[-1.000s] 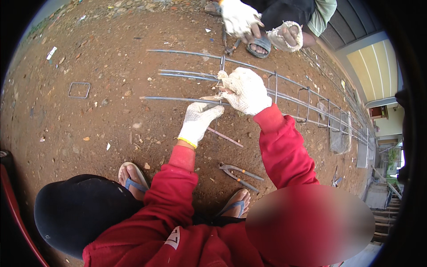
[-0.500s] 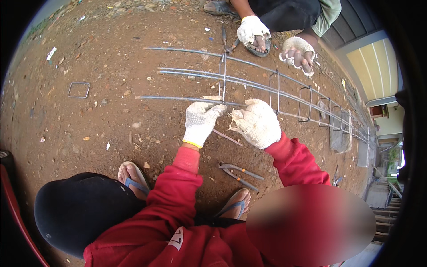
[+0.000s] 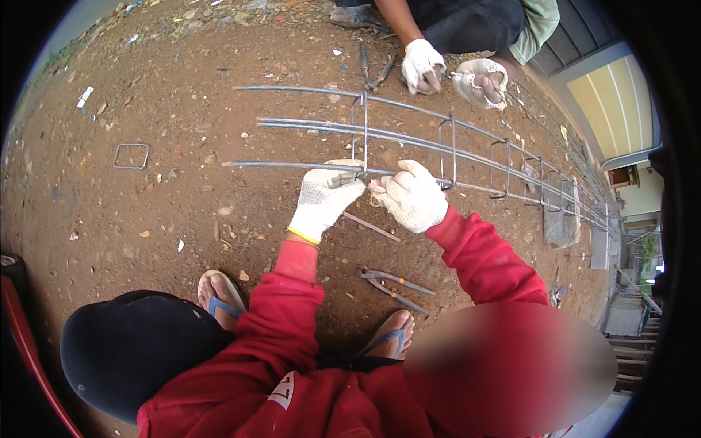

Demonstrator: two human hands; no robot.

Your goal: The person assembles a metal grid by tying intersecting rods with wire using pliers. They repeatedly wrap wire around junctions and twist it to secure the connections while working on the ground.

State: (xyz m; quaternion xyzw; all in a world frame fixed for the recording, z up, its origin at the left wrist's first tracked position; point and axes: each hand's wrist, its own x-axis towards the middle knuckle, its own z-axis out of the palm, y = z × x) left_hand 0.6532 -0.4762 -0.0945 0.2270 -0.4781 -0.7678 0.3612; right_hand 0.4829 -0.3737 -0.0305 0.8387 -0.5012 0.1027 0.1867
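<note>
Long grey steel bars [image 3: 409, 136] run from left to right off the ground, joined by rectangular wire stirrups [image 3: 453, 153]. My left hand [image 3: 325, 196], in a white knitted glove, is closed round the nearest bar [image 3: 270, 165] where it meets the leftmost stirrup [image 3: 366, 131]. Just right of that joint, my gloved right hand [image 3: 412, 197] has its fingers pinched together beside the bar. Whatever is between them is too small to make out. On the soil before me lie pincers [image 3: 394, 286] with orange bands on their handles.
Across the bars a co-worker crouches, with gloved hands [image 3: 422, 67] near the far bar. Another pair of pincers [image 3: 374, 73] stands by the bars' far side. A loose wire stirrup [image 3: 131, 155] lies left. Concrete blocks [image 3: 561, 212] sit under the bars at right.
My right hand has shifted a little left, closer to the left hand and the joint. The co-worker's hands have drawn back and nearer each other.
</note>
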